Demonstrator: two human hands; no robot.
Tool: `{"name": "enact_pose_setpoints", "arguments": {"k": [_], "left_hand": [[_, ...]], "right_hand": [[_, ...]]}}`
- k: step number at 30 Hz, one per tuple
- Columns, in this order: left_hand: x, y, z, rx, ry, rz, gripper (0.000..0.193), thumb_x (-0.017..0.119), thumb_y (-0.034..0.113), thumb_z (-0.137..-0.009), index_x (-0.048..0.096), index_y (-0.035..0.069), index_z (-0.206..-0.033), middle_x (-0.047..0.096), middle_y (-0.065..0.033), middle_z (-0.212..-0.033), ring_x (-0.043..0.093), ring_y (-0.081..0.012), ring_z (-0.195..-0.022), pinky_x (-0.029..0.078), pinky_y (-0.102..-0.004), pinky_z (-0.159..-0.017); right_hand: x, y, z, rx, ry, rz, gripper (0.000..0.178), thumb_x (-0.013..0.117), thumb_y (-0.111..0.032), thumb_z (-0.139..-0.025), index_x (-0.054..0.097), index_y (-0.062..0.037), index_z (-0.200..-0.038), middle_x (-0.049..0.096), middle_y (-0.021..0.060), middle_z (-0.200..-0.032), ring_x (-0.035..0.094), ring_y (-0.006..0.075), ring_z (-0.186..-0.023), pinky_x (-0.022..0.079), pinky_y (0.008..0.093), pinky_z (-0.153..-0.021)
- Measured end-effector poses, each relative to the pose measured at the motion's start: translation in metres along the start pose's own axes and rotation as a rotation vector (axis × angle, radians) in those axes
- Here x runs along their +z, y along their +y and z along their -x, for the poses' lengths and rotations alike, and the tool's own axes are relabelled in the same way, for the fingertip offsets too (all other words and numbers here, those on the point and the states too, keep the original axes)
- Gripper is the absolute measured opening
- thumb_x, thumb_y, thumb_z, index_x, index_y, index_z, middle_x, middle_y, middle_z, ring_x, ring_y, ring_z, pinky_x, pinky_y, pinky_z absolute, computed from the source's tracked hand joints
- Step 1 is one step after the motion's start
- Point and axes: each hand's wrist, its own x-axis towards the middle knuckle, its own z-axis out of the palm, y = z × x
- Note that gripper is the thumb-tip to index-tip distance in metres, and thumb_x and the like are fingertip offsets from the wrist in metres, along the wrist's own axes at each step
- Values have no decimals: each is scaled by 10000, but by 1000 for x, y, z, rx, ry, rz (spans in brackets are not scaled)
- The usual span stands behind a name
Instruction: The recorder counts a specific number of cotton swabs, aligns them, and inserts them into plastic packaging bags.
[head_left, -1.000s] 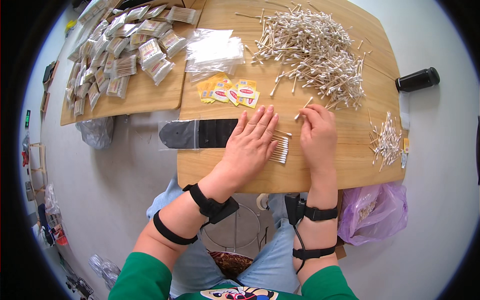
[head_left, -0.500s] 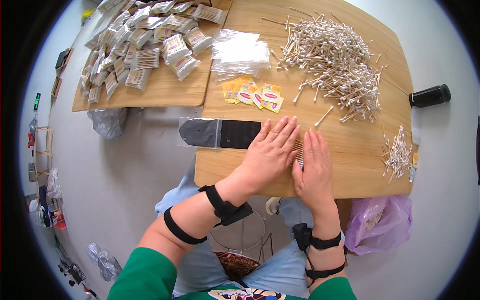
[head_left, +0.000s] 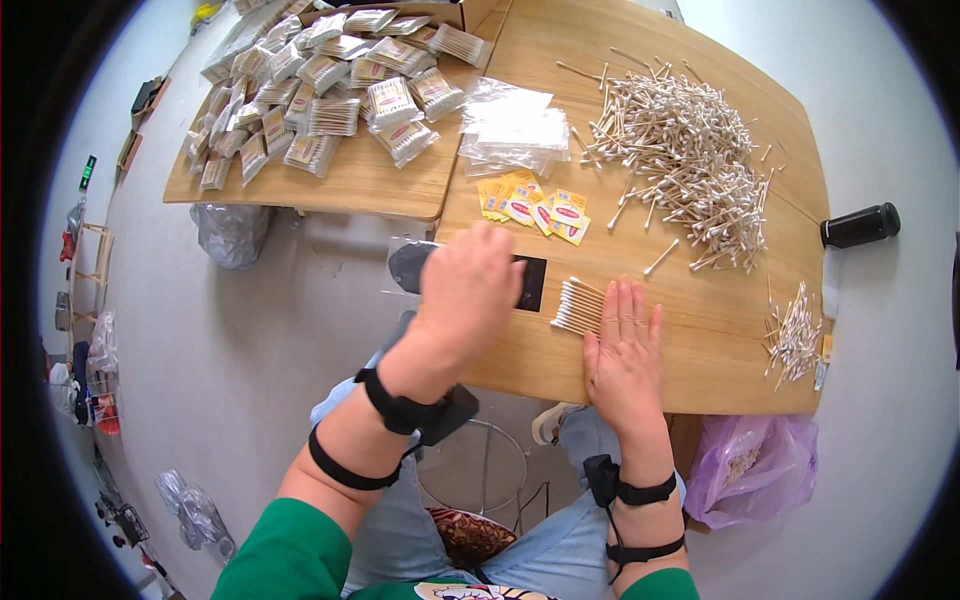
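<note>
A row of cotton swabs (head_left: 577,306) lies side by side on the wooden table. My right hand (head_left: 627,345) rests flat at the row's right side, fingers stretched out and held together, gripping nothing. Over the black strip (head_left: 535,284) is my left hand (head_left: 468,290), slightly blurred, its fingers curled in. What those fingers hold, if anything, is hidden beneath the hand. The strip's rounded grey end (head_left: 406,268) sits in a clear plastic bag (head_left: 398,286) at the table's left edge. Beyond lie yellow printed cards (head_left: 568,212) and clear bags (head_left: 515,130).
A big heap of loose swabs (head_left: 690,160) spreads over the far right, with a smaller pile (head_left: 793,340) near the right edge. Filled swab packets (head_left: 330,118) cover the left table. A black cylinder (head_left: 860,226) stands off the right edge; a purple bag (head_left: 755,460) hangs below.
My left hand has left the swab row, moving left over the black strip and curling its fingers. The swabs are now exposed. My right hand stays flat at their side. The view has shifted slightly.
</note>
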Motion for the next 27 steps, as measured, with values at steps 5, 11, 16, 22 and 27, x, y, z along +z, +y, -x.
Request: {"name": "enact_pose_setpoints", "arguments": {"k": [5, 11, 16, 22, 27], "left_hand": [[-6, -33, 12, -196, -151, -38, 348, 706, 206, -858, 476, 9, -1028, 616, -188, -963, 654, -397, -894, 530, -477, -746], [2, -43, 12, -185, -144, 123, 254, 625, 87, -836, 462, -2, -1009, 641, -242, -930, 637, -448, -861, 520, -511, -744], [6, -53, 13, -136, -98, 217, 223, 595, 21, -814, 467, 5, -996, 638, -242, -845, 632, -445, -830, 500, -508, -717], [1, -65, 9, -145, -122, 539, 132, 582, -24, -796, 482, -17, -882, 613, -196, -747, 593, -372, -679, 488, -415, -648], [-4, -66, 5, -169, -152, 585, 130, 605, -8, -801, 481, -22, -838, 606, -177, -714, 594, -312, -651, 482, -385, -616]], "right_hand": [[6, -14, -14, -73, 26, -34, 655, 526, -269, -983, 309, 28, -1526, 336, 167, -1589, 273, 297, -1496, 158, 529, -1218], [14, -33, -32, -140, 57, -33, 634, 533, -261, -979, 342, 16, -1516, 366, 160, -1576, 297, 294, -1486, 165, 521, -1219], [19, -47, -41, -154, 81, -43, 633, 529, -268, -983, 340, 6, -1521, 359, 141, -1585, 298, 272, -1488, 158, 509, -1224], [23, -56, -47, -149, 83, -28, 616, 514, -272, -992, 344, -29, -1532, 354, 110, -1594, 292, 249, -1492, 143, 494, -1231], [22, -66, -51, -169, 74, -11, 590, 518, -268, -991, 374, -62, -1526, 373, 80, -1587, 309, 240, -1484, 148, 489, -1232]]}}
